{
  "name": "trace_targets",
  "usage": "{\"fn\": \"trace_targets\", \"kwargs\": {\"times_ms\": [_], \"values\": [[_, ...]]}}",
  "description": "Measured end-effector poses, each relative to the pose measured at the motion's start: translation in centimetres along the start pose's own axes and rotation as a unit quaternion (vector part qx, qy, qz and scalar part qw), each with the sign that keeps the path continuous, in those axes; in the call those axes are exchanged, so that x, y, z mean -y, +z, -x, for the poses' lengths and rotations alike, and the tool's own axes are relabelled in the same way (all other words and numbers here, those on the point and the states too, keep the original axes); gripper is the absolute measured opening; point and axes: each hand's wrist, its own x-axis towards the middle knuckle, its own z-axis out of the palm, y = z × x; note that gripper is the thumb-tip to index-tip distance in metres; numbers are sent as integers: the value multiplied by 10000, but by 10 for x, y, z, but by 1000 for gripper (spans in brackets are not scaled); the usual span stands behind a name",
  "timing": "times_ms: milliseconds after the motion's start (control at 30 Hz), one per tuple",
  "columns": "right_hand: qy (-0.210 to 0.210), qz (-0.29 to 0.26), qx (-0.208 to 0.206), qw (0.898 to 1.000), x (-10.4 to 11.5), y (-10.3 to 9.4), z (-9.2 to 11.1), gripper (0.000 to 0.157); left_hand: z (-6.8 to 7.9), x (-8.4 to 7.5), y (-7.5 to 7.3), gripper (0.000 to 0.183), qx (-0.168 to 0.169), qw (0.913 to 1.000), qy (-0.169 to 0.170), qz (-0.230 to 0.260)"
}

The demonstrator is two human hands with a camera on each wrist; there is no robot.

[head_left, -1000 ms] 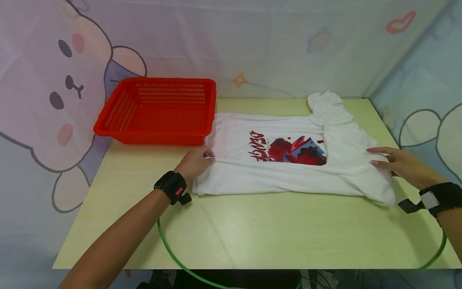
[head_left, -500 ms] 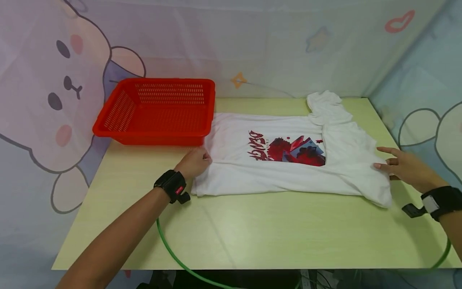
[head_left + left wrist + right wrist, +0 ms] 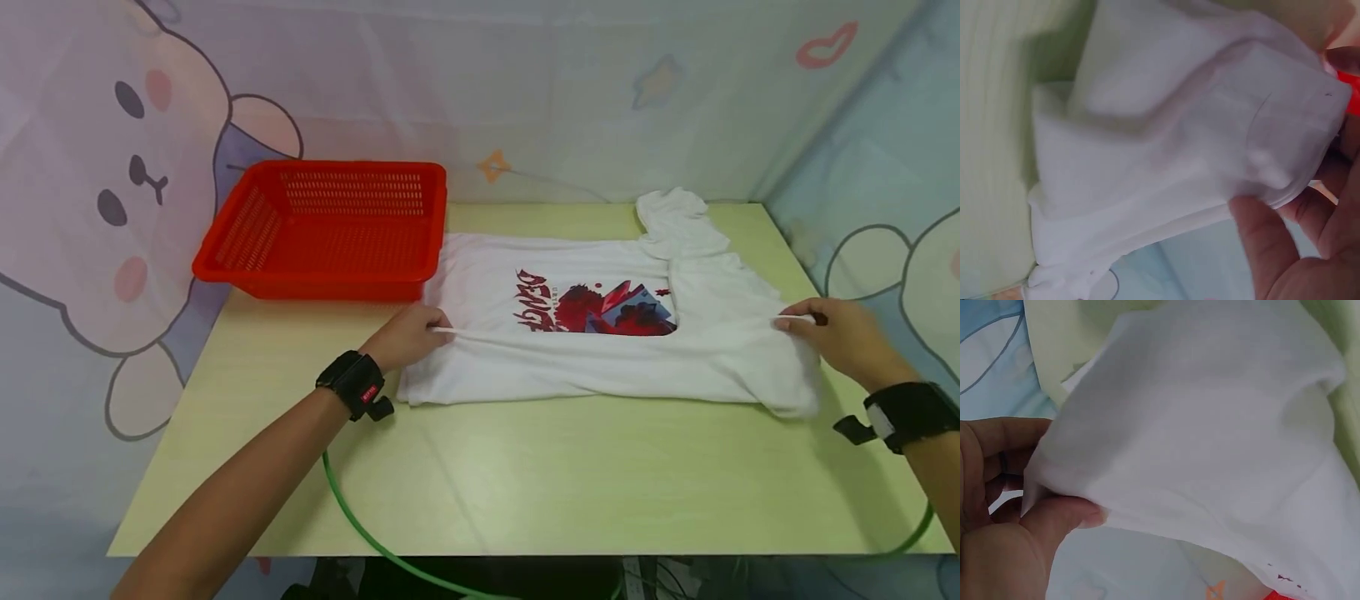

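Observation:
A white T-shirt with a red and blue print lies sideways on the table, its near side folded over toward the middle. At its left end, my left hand pinches the hem between thumb and fingers; the left wrist view shows the thumb on the cloth. On the right, my right hand pinches the fold near the shoulder, with the thumb pressed against the fabric in the right wrist view. Between both hands the folded edge runs taut, just below the print. One sleeve sticks out at the back right.
A red plastic basket stands at the back left, close to the shirt's hem. The pale yellow table meets a printed cloth backdrop at the back and right. A green cable hangs over the front edge.
My right hand drew back from the shirt's right end, then took hold of its fold. My left hand has kept its pinch and shifted slightly; the folded edge is now pulled straight.

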Motion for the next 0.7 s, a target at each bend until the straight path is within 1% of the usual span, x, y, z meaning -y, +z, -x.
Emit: {"fn": "trace_targets", "kwargs": {"times_ms": [100, 200, 267, 300, 367, 400, 467, 533, 600, 700], "values": [[-7, -13, -113, 9999, 2, -1, -2, 41, -1, -1, 0, 12, 80, 9998, 150, -47], [94, 29, -25, 9999, 2, 0, -3, 45, -4, -3, 1, 14, 95, 9994, 301, -127], [18, 213, 60, 9998, 0, 2, -4, 46, -5, -4, 1, 15, 60, 9993, 333, -164], [-51, 356, 49, 9993, -1, 2, -4, 46, -5, -3, 1, 15, 57, 9993, 324, -171], [-275, 471, -7, 9985, -2, 2, -4, 42, -4, -2, 1, 16, 27, 9994, 277, -203], [-487, 562, -146, 9971, -3, 2, -5, 37, -3, -2, 0, 16, 33, 9994, 286, -202], [-936, 524, -446, 9932, -2, 0, -5, 26, -1, -2, -2, 16, 78, 9991, 378, -162], [-1212, 269, -651, 9901, -1, -4, -4, 18, 2, -3, -4, 16, 124, 9986, 497, -105], [-1326, 30, -716, 9886, 1, -7, -3, 15, 4, -3, -6, 16, 179, 9980, 597, -66], [-1098, -548, -498, 9912, 3, -10, 2, 17, 7, -3, -8, 13, 247, 9976, 637, -73]]}}
